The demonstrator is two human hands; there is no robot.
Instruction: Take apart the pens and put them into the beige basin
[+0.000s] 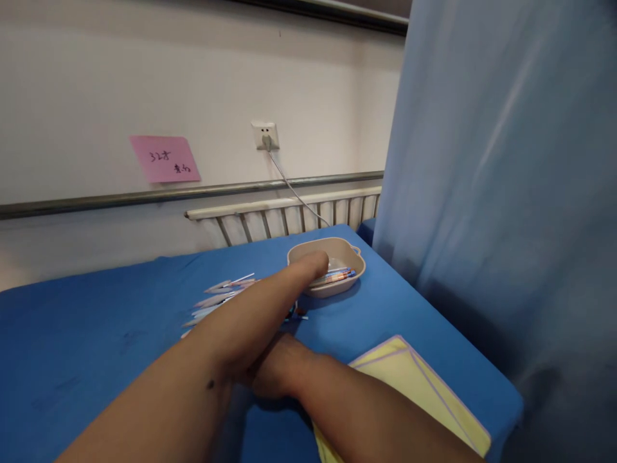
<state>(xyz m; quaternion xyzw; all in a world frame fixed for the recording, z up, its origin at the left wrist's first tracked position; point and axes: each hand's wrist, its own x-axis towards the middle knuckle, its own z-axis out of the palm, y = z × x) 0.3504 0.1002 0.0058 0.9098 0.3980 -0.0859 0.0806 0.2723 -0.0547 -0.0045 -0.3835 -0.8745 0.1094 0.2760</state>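
Note:
My left hand [315,263] reaches over the near left rim of a beige basin [337,286] on the blue-covered table. Its fingers are turned away from view, so what they hold does not show. Several pens [337,276] lie inside the basin beside this hand. My right hand [277,366] is crossed beneath the left forearm, low over the table; that forearm hides its fingers. To the left of the arms lies a row of slim pens or pencils [216,299], partly covered by the left forearm. Small dark items [299,313] show just below the basin.
A folded yellow cloth [414,379] with a purple edge lies at the right, partly under the right forearm. Behind the blue table cover [120,308] are a white railing [289,204] and a wall socket [265,136] with a cable. A blue curtain [496,161] hangs at the right.

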